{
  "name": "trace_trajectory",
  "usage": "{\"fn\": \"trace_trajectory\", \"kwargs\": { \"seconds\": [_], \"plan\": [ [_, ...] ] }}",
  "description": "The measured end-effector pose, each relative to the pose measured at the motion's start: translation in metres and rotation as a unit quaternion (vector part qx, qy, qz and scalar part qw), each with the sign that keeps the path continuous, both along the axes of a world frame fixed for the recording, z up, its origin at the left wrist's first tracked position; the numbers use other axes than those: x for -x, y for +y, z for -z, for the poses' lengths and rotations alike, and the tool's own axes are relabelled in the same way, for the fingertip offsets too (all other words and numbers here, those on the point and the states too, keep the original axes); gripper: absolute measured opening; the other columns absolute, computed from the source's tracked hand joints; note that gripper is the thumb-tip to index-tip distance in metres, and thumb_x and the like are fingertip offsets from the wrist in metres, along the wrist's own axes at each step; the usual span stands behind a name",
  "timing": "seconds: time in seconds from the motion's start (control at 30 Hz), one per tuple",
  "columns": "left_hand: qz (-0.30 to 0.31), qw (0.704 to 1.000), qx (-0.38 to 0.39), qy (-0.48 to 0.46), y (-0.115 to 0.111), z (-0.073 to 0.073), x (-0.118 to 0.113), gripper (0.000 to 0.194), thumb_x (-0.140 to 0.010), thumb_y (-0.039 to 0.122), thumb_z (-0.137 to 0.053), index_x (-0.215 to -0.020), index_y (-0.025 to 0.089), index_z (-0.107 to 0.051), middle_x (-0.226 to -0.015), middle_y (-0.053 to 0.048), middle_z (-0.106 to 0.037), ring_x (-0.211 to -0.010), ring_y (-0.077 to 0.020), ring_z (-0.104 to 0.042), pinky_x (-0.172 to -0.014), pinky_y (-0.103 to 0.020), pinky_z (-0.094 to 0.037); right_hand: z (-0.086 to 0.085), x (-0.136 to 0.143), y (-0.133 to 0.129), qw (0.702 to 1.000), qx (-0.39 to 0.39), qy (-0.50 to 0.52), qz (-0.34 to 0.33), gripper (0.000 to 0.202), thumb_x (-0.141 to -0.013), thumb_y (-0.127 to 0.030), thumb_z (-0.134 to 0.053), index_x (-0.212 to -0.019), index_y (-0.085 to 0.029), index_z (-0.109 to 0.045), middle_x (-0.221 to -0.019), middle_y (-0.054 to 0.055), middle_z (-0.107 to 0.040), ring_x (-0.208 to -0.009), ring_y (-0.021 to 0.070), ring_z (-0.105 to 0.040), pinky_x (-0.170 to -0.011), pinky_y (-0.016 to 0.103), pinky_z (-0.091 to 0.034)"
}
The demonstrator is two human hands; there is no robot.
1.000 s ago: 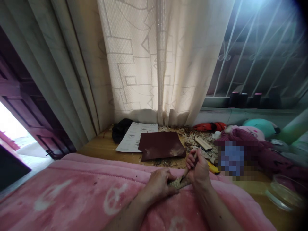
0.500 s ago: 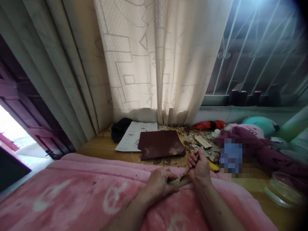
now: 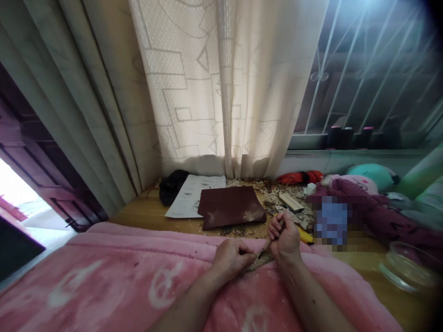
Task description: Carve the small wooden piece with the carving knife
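My right hand (image 3: 285, 237) is closed round the handle of a thin wooden-handled tool (image 3: 266, 248) with a dark, narrow tip. That tip slants down and left onto a flat tan piece (image 3: 265, 264), which lies on the pink blanket (image 3: 145, 267) between my hands. My left hand (image 3: 230, 258) rests at the left end of the tan piece, thumb and fingers pinched together close to the tool's tip. Whatever sits in that pinch is too small to make out. Just behind my right hand lies a yellow-handled tool (image 3: 305, 235), partly covered.
Beyond the blanket, a brown sheet (image 3: 231, 206) overlaps printed white paper (image 3: 187, 198) on the wooden table (image 3: 134, 210). Shavings, a beige block (image 3: 290, 202) and a red item (image 3: 300, 177) lie farther back. Plush toys (image 3: 356, 184) and a glass bowl (image 3: 403, 272) are at right.
My left fingers, earlier spread over the tan piece, have drawn together into a pinch by the tool's tip. My right hand keeps its grip. The view has shifted slightly.
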State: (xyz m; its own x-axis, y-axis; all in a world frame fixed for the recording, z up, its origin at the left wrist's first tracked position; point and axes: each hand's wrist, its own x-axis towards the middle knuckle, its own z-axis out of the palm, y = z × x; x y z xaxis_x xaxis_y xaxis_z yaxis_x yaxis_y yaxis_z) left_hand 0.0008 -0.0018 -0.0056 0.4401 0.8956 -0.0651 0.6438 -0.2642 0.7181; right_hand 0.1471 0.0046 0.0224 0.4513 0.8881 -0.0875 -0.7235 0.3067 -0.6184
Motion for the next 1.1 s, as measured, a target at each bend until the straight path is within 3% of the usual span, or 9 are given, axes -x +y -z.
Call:
{"fn": "trace_trajectory", "kwargs": {
  "seconds": [0.23, 0.43, 0.63, 1.1],
  "plan": [
    [-0.016, 0.999, -0.022, 0.04, 0.0, 0.0, -0.002, 0.026, -0.073, 0.033, -0.05, -0.068, 0.016, -0.069, -0.065, 0.001, -0.062, -0.06, -0.0109, -0.05, -0.052, -0.021, -0.028, 0.0, -0.001, 0.0, 1.0, -0.014, 0.011, -0.008, 0.032, -0.075, -0.041, -0.052, -0.059, -0.019, -0.036, -0.041, -0.009, -0.028, -0.03, 0.0044, -0.017, -0.027, 0.015, -0.014],
    [0.061, 0.998, 0.002, 0.018, 0.0, -0.006, 0.005, 0.032, -0.061, 0.044, -0.065, -0.081, 0.02, -0.071, -0.068, 0.003, -0.06, -0.064, -0.0117, -0.049, -0.053, -0.02, -0.027, 0.0, -0.002, -0.001, 1.0, -0.021, 0.015, -0.007, 0.032, -0.076, -0.039, -0.049, -0.057, -0.019, -0.034, -0.04, -0.009, -0.025, -0.03, 0.0051, -0.015, -0.027, 0.015, -0.012],
    [0.089, 0.996, -0.017, 0.023, 0.001, -0.006, 0.009, 0.03, -0.059, 0.041, -0.068, -0.08, 0.02, -0.07, -0.067, 0.004, -0.056, -0.066, -0.0115, -0.047, -0.056, -0.021, -0.026, -0.001, -0.001, -0.003, 0.999, -0.031, -0.004, -0.007, 0.034, -0.076, -0.041, -0.049, -0.055, -0.02, -0.031, -0.039, -0.009, -0.022, -0.03, 0.0056, -0.014, -0.027, 0.016, -0.012],
    [0.082, 0.996, -0.035, 0.021, -0.001, -0.002, 0.009, 0.024, -0.06, 0.038, -0.069, -0.077, 0.022, -0.068, -0.069, 0.004, -0.052, -0.066, -0.0109, -0.046, -0.056, -0.022, -0.025, -0.001, 0.0, -0.005, 1.0, -0.023, 0.014, -0.006, 0.034, -0.076, -0.039, -0.048, -0.054, -0.019, -0.031, -0.04, -0.009, -0.024, -0.03, 0.0055, -0.015, -0.028, 0.016, -0.012]
  ]
}}
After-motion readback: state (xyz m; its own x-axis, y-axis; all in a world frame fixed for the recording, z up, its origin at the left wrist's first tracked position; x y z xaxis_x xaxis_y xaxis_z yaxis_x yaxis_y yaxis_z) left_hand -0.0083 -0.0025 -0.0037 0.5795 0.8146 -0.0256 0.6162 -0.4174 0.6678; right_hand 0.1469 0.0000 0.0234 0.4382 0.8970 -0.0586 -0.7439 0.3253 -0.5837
